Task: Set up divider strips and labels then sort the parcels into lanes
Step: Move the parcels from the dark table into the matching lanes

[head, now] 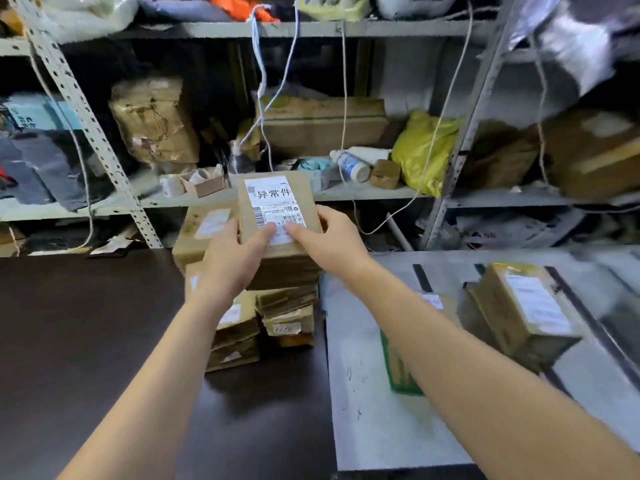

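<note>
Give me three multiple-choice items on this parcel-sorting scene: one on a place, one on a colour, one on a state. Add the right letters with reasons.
1. Where does the labelled parcel sit?
A. atop the parcel stack
B. on the white mat
C. on the top shelf

2. What colour is the bag on the middle shelf?
A. red
B. yellow
C. black

3. How is the labelled parcel held?
A. by one hand only
B. by no hand
C. by both hands

Key: 1 A, it rests on the stack on the dark table. 2 B, the crumpled bag is bright yellow. 3 C, the left hand and right hand each grip a side, thumbs on its label.
</note>
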### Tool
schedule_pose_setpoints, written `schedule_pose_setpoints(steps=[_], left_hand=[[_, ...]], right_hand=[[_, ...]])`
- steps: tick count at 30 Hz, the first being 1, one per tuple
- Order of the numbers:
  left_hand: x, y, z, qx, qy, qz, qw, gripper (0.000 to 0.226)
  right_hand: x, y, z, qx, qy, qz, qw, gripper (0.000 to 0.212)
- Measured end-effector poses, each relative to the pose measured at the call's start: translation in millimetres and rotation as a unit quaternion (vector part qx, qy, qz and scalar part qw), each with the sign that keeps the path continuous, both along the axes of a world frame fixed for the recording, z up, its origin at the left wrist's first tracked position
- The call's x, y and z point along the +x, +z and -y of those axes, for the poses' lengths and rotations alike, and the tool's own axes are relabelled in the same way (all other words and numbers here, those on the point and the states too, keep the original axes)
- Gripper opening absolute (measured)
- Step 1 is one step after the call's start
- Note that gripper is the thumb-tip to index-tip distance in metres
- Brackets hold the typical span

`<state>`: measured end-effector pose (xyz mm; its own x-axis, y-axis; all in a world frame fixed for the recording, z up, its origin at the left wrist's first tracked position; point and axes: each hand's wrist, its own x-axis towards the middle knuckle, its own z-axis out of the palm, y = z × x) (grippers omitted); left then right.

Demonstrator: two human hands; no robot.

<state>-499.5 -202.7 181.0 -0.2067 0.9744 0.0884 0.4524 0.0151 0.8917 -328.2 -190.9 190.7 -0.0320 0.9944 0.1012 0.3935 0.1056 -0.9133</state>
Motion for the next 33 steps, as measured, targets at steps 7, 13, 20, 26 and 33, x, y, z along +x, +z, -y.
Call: schedule_pose_setpoints(steps=[7,13,20,26,33], left_hand=[[219,4,36,-0.003,-0.083,0.000,0.997,0.061],[405,2,71,-0.010,-0.178,0.013,0.984,0.068],[576,-11,92,-0.006,-0.274,-0.012,0.962,0.048],[696,-49,69,-0.036,-0.327,0.004,0.944,0.055],[818,-104,26,-0.087,-0.346,0.006,0.934,0.060]], right_hand=[[218,10,68,-0.008,-0.099,0.026,0.995,0.040],[399,7,133,-0.014,-0.189,0.022,0.982,0.039],[556,-6,174,-0.032,-0.278,-0.003,0.960,0.034],[672,-39,159,-0.061,-0.320,0.008,0.945,0.038],[791,-83,117,-0.130,-0.352,0.029,0.927,0.039]])
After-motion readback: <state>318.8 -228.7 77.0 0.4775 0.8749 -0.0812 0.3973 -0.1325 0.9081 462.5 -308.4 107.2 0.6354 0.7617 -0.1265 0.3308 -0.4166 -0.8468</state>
